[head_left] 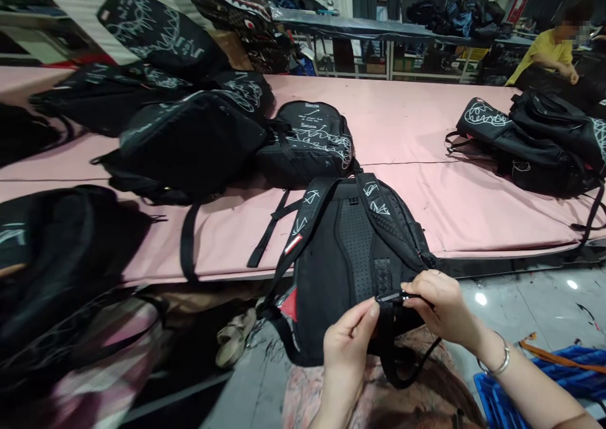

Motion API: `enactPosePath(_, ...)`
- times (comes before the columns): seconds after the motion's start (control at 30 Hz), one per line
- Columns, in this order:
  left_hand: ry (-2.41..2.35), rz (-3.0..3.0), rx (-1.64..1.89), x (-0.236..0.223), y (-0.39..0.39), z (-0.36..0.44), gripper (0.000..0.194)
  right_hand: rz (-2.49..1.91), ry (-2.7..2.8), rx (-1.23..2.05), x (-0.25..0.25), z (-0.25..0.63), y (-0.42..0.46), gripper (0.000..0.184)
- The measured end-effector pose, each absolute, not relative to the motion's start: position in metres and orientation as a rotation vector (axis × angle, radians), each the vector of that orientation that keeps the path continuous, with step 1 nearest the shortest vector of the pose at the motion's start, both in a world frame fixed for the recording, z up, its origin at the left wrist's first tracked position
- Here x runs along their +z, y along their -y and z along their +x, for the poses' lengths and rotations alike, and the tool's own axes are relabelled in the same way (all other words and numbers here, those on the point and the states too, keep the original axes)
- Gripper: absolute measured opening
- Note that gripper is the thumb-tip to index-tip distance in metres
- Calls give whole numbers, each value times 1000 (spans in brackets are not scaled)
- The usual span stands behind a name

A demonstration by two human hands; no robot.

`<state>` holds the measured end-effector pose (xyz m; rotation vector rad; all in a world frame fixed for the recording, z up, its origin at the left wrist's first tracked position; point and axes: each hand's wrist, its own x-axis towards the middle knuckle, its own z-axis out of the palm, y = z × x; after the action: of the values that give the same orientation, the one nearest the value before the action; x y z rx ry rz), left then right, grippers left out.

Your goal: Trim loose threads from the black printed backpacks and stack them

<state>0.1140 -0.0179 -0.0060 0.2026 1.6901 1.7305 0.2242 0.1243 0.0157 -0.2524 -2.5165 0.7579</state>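
A black backpack [326,277] leans against the table edge with its padded back panel and two shoulder straps facing me. White scribble prints mark the straps, and a small red-and-white label sits on the left one. In front of its lower right part, my left hand [348,334] pinches a black webbing strap [388,347] beside a small dark buckle [391,296]. My right hand [440,303] is closed on the strap at the buckle's other side. The fingers partly cover the buckle, so how the webbing is threaded cannot be made out. A loop of strap hangs below both hands.
Several black printed backpacks [189,145] crowd the left of the pink-covered table [398,126]. More backpacks [544,142] lie at the right. A person in a yellow top [544,50] works beyond them. Shoes [237,337] and a blue crate [497,397] are on the floor.
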Motion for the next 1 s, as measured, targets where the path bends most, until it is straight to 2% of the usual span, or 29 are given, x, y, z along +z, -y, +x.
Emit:
enactPosePath(0.17, -1670, 382, 1661, 2, 23, 111, 28, -228, 2443, 1036, 15, 232, -131, 16)
enactPosePath(0.27, -1621, 762, 1527, 2, 24, 83, 37, -330, 2243, 1310, 17, 239, -139, 16)
enactPosePath(0.33, -1811, 1087, 1386, -6, 24, 49, 36, -453, 2155, 1378, 21, 237, -144, 16)
enactPosePath(0.4, -2376, 1232, 1275, -22, 22, 7, 23, -567, 2150, 1377, 27, 226, -149, 17)
enactPosePath(0.5, -2603, 1213, 1190, -50, 19, -50, 27, -584, 2319, 1365, 36, 194, -151, 19)
enactPosePath(0.6, -2616, 1300, 1104, -69, 15, -80, 23, -504, 2573, 1218, 40, 150, -149, 17)
enactPosePath(0.87, -2686, 1466, 1014, -81, 12, -88, 22, -428, 2998, 398, 19, 32, -131, 12)
enactPosePath(1.0, -2737, 1449, 1081, -89, 13, -88, 22, -434, 3139, 206, 9, 5, -122, 14)
